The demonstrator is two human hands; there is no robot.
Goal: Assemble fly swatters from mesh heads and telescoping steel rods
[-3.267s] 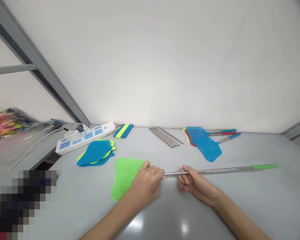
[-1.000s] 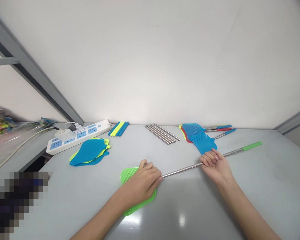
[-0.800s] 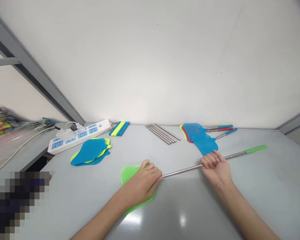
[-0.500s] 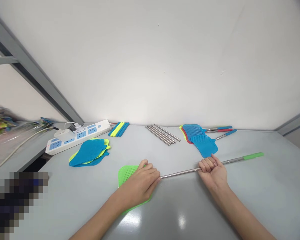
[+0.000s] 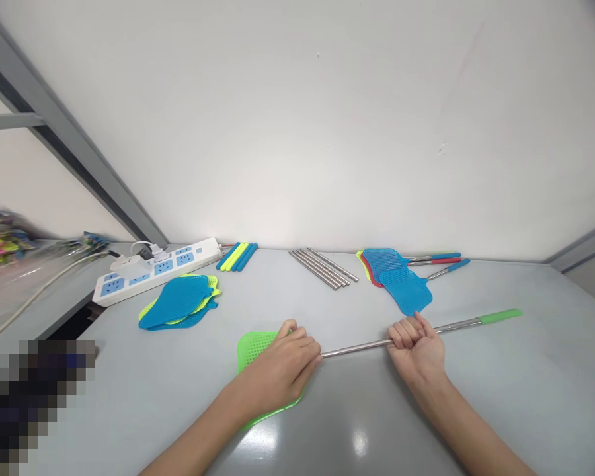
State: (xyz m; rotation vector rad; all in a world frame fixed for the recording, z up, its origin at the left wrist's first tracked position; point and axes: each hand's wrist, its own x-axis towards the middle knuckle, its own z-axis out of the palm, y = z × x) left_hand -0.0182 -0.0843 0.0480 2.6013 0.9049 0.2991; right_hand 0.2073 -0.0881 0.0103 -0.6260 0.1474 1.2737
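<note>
A fly swatter with a green mesh head (image 5: 254, 345), a thin metal telescopic rod (image 5: 356, 348) and a green grip (image 5: 500, 317) lies across in front of me. My left hand (image 5: 288, 363) is closed where the head meets the rod and covers much of the mesh. Around the rod's thicker part, my right hand (image 5: 416, 347) is wrapped with the thumb upward. The green grip sticks out beyond it to the right. Between the two hands a stretch of bare thin rod shows.
Blue and yellow swatter heads (image 5: 181, 301) are stacked at left, near a power strip (image 5: 151, 270). Behind lie blue and yellow grips (image 5: 237, 256) and several metal rods (image 5: 324, 268). Swatters with handles (image 5: 401, 284) sit at back right. Bagged colourful items (image 5: 4, 241) are far left.
My right hand has slid slightly left with the thicker rod and grip, so less thin rod shows between my hands. My left hand keeps its hold.
</note>
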